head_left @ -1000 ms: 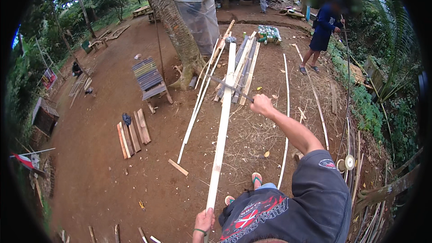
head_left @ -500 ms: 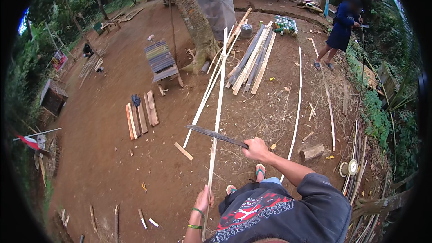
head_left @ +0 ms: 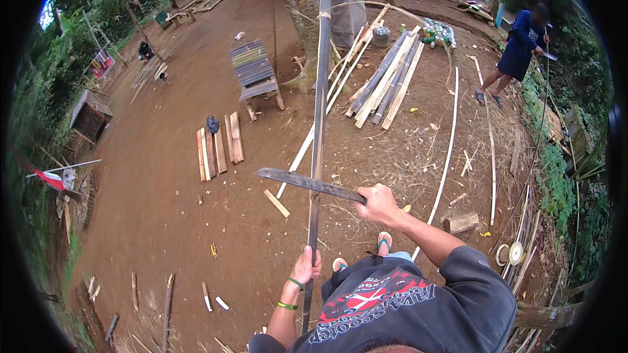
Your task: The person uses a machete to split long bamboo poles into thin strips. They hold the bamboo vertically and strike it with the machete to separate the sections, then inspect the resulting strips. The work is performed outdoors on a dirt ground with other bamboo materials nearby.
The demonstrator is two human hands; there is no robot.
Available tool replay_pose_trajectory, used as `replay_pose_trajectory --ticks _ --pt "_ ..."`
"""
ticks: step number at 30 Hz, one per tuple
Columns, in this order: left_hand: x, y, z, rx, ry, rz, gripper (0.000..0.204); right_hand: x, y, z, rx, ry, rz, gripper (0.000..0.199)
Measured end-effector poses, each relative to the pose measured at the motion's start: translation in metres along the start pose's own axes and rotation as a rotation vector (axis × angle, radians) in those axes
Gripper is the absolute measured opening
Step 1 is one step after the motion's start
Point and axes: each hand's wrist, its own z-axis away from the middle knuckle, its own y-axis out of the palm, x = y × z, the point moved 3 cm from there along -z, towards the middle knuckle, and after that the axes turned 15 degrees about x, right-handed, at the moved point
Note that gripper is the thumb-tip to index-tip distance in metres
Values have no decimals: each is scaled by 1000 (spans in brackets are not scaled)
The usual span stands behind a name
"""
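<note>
My left hand (head_left: 305,267) is closed around the lower part of a long bamboo strip (head_left: 320,101), which stretches away from me toward the tree. The strip's dark outer skin, with its joints, faces up. In my right hand (head_left: 380,205) is the handle of a machete (head_left: 294,178). Its dark blade points left and crosses over the strip, a little beyond my left hand. Whether the edge touches the bamboo I cannot tell. The strip's near end runs down beside my shirt.
Beyond the strip lies a pile of bamboo slats (head_left: 386,78). A small slatted bench (head_left: 254,72) stands left of the tree trunk (head_left: 297,13), with short boards (head_left: 220,147) nearer. To my right are a thin pale strip (head_left: 451,137) and a wood block (head_left: 461,223). A person (head_left: 521,46) stands far right.
The bamboo strip has turned from its pale side to its dark side and its far end appears higher. The machete stays across it, in my right hand. My view has shifted slightly.
</note>
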Motion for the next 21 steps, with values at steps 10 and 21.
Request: replay_pose_trajectory --ticks 10,21 --pt "0 -2 -28 22 84 49 63 23 -24 -8 -49 16 -236 23" --pt "-15 -1 -42 139 232 331 57 9 -28 21 -101 67 -293 26"
